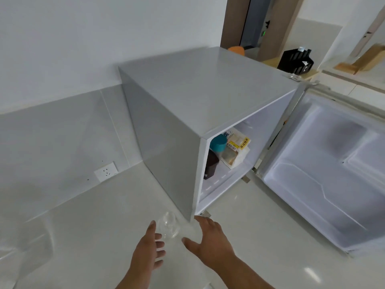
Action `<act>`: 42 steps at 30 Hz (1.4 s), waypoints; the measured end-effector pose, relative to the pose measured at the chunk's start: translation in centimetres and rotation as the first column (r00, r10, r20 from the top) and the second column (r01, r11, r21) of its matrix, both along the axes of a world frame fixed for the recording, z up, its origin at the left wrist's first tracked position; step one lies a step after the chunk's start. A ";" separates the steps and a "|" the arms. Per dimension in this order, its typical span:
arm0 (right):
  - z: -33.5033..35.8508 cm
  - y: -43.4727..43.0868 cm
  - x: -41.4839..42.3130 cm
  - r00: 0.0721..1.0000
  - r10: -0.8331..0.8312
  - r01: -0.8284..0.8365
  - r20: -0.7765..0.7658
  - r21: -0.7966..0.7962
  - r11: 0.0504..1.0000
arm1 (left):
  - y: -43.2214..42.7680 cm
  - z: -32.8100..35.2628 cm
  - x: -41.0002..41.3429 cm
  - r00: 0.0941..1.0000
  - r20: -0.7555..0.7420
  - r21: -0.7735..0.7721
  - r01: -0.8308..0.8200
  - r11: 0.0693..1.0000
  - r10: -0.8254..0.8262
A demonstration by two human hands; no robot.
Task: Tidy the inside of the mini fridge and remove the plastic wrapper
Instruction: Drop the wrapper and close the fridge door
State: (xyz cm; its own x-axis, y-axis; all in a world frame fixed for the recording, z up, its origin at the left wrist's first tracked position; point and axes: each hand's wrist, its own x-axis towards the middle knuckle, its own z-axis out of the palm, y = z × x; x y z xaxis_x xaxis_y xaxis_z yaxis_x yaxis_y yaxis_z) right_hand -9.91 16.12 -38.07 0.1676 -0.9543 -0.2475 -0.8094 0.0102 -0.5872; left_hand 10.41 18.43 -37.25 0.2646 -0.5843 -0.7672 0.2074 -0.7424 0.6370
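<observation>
The silver mini fridge [198, 97] stands on the white counter with its door [325, 170] swung wide open to the right. Inside I see a teal-lidded jar [218, 142], a dark container [210, 165] below it, and a bagged loaf of bread with a yellow label [234, 151]. A crumpled clear plastic wrapper [169, 225] lies on the counter by the fridge's front left corner. My left hand [149, 247] is spread open right beside it, fingertips at its edge. Just to the right, my right hand [208, 240] is also open and holds nothing.
A wall socket [105, 171] sits on the backsplash to the left. Behind the fridge are an orange object [236, 50], a black rack [295, 61] and a wooden stand [362, 59]. The counter [87, 222] spreads left and in front.
</observation>
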 end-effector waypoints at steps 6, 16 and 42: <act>4.7 0.7 -5.0 0.997 -0.007 -0.006 -0.076 -0.177 0.984 | -0.4 3.5 -5.3 0.915 0.269 -0.141 0.346 0.927 -0.301; 20.7 -3.1 -15.4 0.964 -0.184 0.072 -0.194 -0.474 0.877 | -5.6 19.2 -15.3 0.493 0.821 -0.341 0.827 0.447 -0.287; 33.0 -0.6 -36.5 0.652 -0.529 0.404 -0.544 -0.341 0.849 | -20.9 30.0 -14.8 -0.029 0.999 0.024 0.977 0.213 0.023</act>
State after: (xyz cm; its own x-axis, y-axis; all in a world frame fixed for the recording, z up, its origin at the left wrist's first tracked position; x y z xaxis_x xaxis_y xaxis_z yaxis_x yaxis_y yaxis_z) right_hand -46.46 15.56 -5.05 -0.4354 -0.8992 0.0443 -0.9002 0.4352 -0.0136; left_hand -4.43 -2.43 -7.28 -0.4158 -0.8678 0.2722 -0.8664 0.4690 0.1717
